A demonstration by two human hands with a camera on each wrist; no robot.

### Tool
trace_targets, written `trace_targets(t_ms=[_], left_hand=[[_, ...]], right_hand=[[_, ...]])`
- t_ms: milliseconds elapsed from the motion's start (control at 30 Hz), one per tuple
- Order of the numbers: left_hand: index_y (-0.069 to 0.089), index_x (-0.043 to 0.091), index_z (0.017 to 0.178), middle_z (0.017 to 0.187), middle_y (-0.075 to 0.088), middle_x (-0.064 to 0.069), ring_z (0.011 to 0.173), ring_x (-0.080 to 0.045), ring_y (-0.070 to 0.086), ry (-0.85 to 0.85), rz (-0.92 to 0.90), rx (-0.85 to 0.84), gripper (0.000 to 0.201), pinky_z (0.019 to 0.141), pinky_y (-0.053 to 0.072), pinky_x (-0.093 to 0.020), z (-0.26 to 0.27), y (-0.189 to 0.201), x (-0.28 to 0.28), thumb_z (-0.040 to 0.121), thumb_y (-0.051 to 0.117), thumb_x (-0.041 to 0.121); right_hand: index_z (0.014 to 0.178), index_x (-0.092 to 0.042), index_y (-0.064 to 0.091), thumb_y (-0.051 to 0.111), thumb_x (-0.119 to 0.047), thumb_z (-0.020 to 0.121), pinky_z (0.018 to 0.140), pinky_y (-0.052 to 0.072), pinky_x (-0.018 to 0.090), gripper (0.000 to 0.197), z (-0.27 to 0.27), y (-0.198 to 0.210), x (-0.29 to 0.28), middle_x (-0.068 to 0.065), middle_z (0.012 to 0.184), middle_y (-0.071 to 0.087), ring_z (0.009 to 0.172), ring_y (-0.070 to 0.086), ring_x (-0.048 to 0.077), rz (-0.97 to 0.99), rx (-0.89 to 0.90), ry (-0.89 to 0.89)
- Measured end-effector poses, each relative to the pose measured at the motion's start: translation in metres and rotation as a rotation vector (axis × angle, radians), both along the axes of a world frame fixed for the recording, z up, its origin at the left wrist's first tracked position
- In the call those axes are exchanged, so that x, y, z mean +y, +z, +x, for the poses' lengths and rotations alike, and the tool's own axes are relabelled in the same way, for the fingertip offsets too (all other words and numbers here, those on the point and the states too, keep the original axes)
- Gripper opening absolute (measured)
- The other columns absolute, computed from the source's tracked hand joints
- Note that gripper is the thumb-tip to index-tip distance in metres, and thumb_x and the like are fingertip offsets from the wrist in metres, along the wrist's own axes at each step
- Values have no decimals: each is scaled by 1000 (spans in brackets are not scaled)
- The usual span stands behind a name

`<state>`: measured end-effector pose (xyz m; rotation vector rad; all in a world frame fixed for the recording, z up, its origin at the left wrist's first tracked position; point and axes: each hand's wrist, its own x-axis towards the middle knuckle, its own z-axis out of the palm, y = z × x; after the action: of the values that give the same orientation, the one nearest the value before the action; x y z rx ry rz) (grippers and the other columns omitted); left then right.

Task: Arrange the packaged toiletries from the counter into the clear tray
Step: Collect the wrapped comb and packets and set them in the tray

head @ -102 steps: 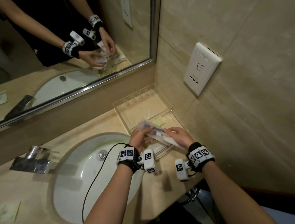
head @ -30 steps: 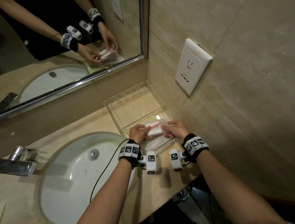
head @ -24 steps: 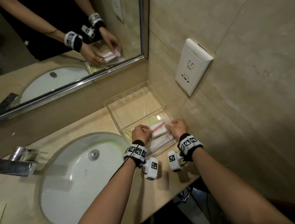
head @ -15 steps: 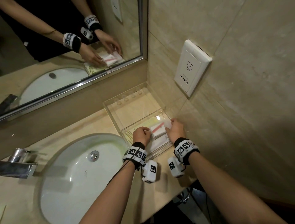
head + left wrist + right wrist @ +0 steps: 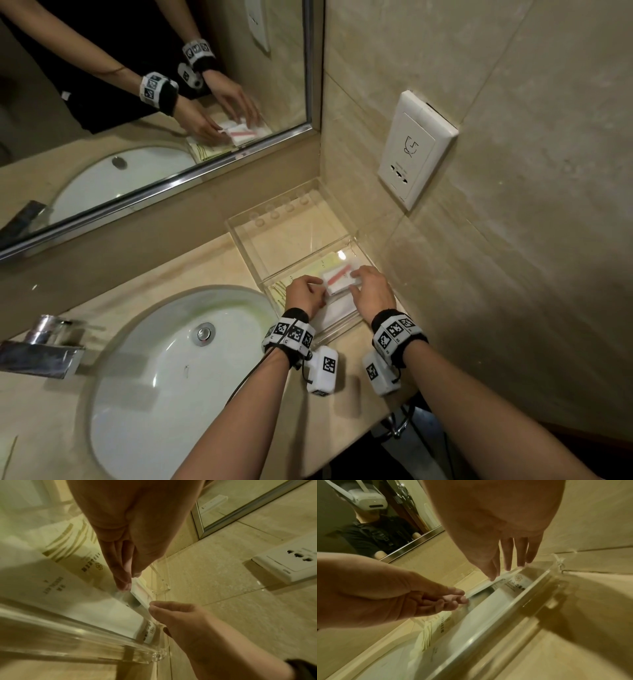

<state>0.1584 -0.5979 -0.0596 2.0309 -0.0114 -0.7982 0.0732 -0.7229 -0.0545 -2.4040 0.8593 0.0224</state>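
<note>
the clear tray sits on the tabletop in the corner beside the sink. inside its near compartment both hands lower a flat white packet with a pink stripe onto other packets; left hand and right hand pinch its ends. next, probably letting go and squaring it.

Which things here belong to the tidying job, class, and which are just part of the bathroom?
Part of the job:
- clear tray
- white packet with a pink stripe, held at its ends by left hand and right hand
- packets with gold lines already in the tray

Just there:
- sink
- tap
- mirror
- wall socket
</note>
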Motion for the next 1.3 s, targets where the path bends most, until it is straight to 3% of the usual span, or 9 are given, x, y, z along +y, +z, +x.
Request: trace_targets(t_ms=[267, 333, 467, 600, 700, 967, 1067, 1167, 1300], left_hand=[[68, 5, 100, 90, 73, -14, 65, -18, 60, -56, 39, -53, 16, 66, 53, -27, -2, 1, 5, 91, 56, 7], [64, 9, 101, 92, 66, -10, 76, -22, 60, -24, 142, -131, 14, 70, 48, -30, -2, 3, 9, 88, 61, 12], [51, 8, 114, 113, 52, -12, 99, -31, 59, -49, 298, -193, 31, 85, 44, -34, -4, 8, 21, 86, 63, 12], [54, 10, 115, 108, 65, -15, 101, -31, 63, -67, 282, -154, 30, 90, 48, -36, -2, 2, 25, 87, 62, 13], [61, 8, 110, 103, 69, -16, 95, -30, 67, -36, 199, -98, 21, 90, 52, -36, -2, 1, 23, 90, 57, 8], [69, 7, 103, 104, 72, -15, 97, -28, 68, -20, 154, -69, 21, 90, 52, -32, -5, 2, 19, 91, 52, 5], [67, 12, 97, 94, 72, -13, 91, -30, 69, -4, 157, -77, 16, 88, 55, -39, -2, 4, 23, 90, 53, 8], [67, 13, 94, 77, 67, -4, 77, -27, 66, 36, 163, -109, 13, 77, 55, -32, 4, 17, 33, 90, 55, 12], [68, 9, 91, 86, 72, -12, 76, -26, 68, 133, 67, -132, 8, 75, 58, -35, 10, 37, 61, 89, 62, 14]], right_hand=[[130, -14, 57, 59, -14, 92, 100, 48, 37, 39, -1, -5, -1, 4, 132, 59, 119, 57, 23, -52, 9, 63], [133, -18, 54, 59, -12, 91, 103, 46, 41, 43, 0, -6, 0, 2, 137, 56, 124, 55, 23, -56, -31, 83], [142, -28, 45, 58, -19, 93, 113, 35, 47, 51, 10, -6, 4, 3, 153, 39, 138, 40, 25, -28, -15, 198], [144, -32, 43, 55, -29, 96, 115, 28, 45, 50, 20, -10, 2, 1, 160, 26, 144, 29, 23, -54, 86, 337], [142, -32, 46, 56, -30, 95, 117, 26, 44, 47, 16, -18, -2, 2, 159, 28, 146, 26, 22, -41, 118, 334], [142, -29, 47, 60, -26, 94, 117, 28, 43, 50, 10, -19, -7, 1, 158, 31, 146, 27, 20, -33, 95, 317], [140, -28, 49, 61, -26, 92, 117, 30, 42, 49, 10, -14, -9, 1, 156, 34, 144, 30, 20, -23, 62, 308], [132, -23, 57, 66, -17, 89, 115, 33, 36, 45, 11, -5, -10, 3, 149, 46, 138, 41, 21, -4, -66, 252], [117, -19, 64, 64, -13, 88, 92, 46, 25, 30, 20, 19, 0, 1, 128, 60, 101, 64, 20, 100, -243, 150]])
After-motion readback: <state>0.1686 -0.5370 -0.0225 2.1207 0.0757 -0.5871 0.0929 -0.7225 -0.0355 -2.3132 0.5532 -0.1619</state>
